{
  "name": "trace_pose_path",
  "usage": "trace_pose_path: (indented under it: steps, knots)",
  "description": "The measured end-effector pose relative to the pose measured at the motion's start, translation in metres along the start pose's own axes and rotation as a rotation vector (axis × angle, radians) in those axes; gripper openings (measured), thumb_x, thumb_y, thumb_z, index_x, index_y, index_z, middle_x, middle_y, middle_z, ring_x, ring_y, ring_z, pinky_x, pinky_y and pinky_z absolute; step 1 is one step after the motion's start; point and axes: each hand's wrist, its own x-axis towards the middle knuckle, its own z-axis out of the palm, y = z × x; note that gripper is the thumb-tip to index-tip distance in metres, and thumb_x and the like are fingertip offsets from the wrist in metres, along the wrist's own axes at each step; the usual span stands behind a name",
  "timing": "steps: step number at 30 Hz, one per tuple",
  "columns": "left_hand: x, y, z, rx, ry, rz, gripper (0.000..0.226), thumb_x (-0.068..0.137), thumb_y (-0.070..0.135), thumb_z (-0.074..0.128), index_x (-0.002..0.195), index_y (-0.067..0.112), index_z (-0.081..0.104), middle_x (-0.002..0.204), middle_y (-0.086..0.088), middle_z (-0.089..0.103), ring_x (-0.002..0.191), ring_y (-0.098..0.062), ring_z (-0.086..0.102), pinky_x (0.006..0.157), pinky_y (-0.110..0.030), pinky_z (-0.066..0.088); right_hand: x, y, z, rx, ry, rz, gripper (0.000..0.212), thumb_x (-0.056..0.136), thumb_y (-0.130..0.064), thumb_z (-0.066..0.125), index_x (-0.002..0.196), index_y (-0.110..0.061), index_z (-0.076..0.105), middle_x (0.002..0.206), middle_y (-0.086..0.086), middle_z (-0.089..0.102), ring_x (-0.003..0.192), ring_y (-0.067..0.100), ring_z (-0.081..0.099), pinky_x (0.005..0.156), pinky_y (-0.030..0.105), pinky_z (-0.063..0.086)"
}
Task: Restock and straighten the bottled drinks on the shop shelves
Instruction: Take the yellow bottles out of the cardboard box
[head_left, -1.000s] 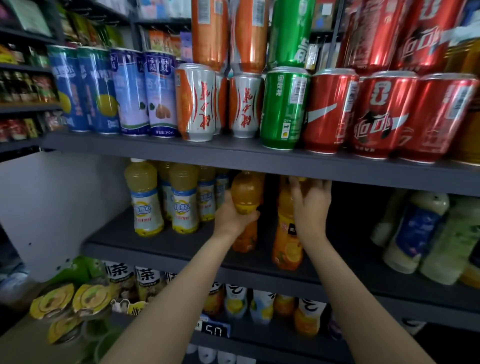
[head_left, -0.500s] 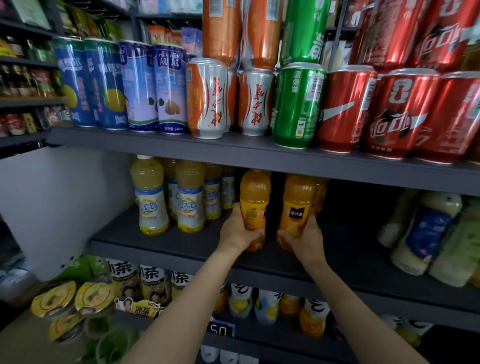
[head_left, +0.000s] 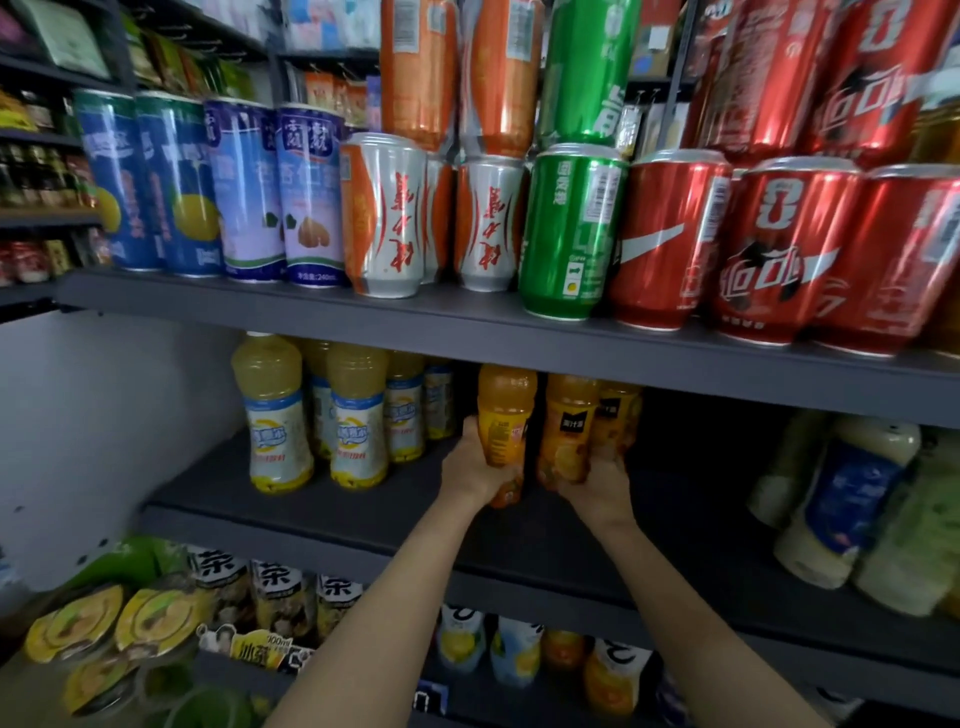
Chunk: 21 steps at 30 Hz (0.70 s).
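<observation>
Dark grey metal shop shelf (head_left: 322, 499), crammed aisle of drinks.
Left hand (head_left: 475, 470) wraps one orange plastic juice bottle (head_left: 505, 415), right hand (head_left: 597, 488) wraps its black-labelled orange neighbour (head_left: 569, 431); both upright, mid-shelf, under tall cans (head_left: 571, 228).

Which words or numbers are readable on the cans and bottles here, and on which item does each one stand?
"8": red can, upper shelf.
"240ml", roughly: pale blue can, bottom edge.
"茶": tea bottle, lowest shelf.
"900ml", partly: shelf tag below it.
Orange bottle in the left hand: label print blurred.
Other labels: Chinese characters too blurred to read.
</observation>
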Motion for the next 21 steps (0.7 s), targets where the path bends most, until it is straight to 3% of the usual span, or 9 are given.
trace_pose_path:
  steps: [5, 9, 13, 16, 18, 21]
  knots:
    - [0.025, 0.001, 0.014, -0.069, -0.023, -0.017, 0.069, 0.077, 0.017, 0.071, 0.133, 0.025, 0.031, 0.125, -0.006, 0.055, 0.118, -0.026, 0.051, 0.098, -0.047, 0.044, -0.029, 0.013, -0.015, -0.011, 0.01, -0.037, 0.038, 0.079, 0.0, 0.067, 0.115, -0.004, 0.053, 0.12, 0.012, 0.046, 0.09, 0.015, 0.051, 0.08, 0.023, 0.043]
    - [0.047, -0.002, 0.024, -0.092, 0.001, -0.043, 0.065, 0.077, 0.017, 0.072, 0.13, 0.025, 0.034, 0.123, -0.008, 0.056, 0.115, -0.029, 0.053, 0.093, -0.049, 0.048, -0.036, 0.01, -0.021, -0.071, -0.002, -0.09, 0.031, 0.081, 0.001, 0.064, 0.11, -0.005, 0.058, 0.115, 0.008, 0.046, 0.087, 0.011, 0.052, 0.074, 0.016, 0.041]
    - [0.034, -0.003, 0.015, 0.004, -0.019, 0.018, 0.076, 0.077, 0.016, 0.074, 0.139, 0.018, 0.03, 0.135, -0.008, 0.048, 0.125, -0.026, 0.046, 0.103, -0.04, 0.04, -0.046, -0.007, -0.018, -0.077, 0.019, -0.19, 0.023, 0.082, 0.002, 0.062, 0.105, -0.004, 0.06, 0.106, 0.002, 0.046, 0.089, 0.016, 0.057, 0.075, 0.019, 0.045]
    - [-0.009, -0.011, -0.011, 0.035, 0.185, 0.205, 0.071, 0.082, 0.012, 0.068, 0.141, 0.012, 0.03, 0.138, -0.007, 0.044, 0.124, -0.019, 0.044, 0.103, -0.029, 0.038, -0.064, -0.026, -0.011, -0.067, 0.062, -0.322, 0.022, 0.082, 0.003, 0.062, 0.103, -0.003, 0.061, 0.104, 0.002, 0.046, 0.089, 0.014, 0.055, 0.081, 0.03, 0.052]
    - [-0.049, -0.026, -0.037, 0.023, 0.331, 0.28, 0.053, 0.086, 0.01, 0.061, 0.134, 0.012, 0.038, 0.127, -0.002, 0.05, 0.11, -0.01, 0.051, 0.091, -0.02, 0.042, -0.081, -0.046, 0.0, -0.05, 0.081, -0.449, 0.021, 0.081, 0.003, 0.063, 0.101, -0.005, 0.062, 0.107, 0.004, 0.047, 0.089, 0.013, 0.053, 0.08, 0.029, 0.052]
    - [-0.116, -0.073, -0.082, -0.006, 0.424, 0.224, 0.034, 0.088, 0.004, 0.054, 0.117, 0.018, 0.044, 0.108, 0.005, 0.053, 0.095, -0.008, 0.056, 0.08, -0.02, 0.044, -0.116, -0.079, 0.031, 0.002, 0.021, -0.548, 0.017, 0.083, 0.002, 0.061, 0.098, -0.004, 0.06, 0.108, 0.003, 0.043, 0.095, 0.015, 0.051, 0.079, 0.021, 0.047]
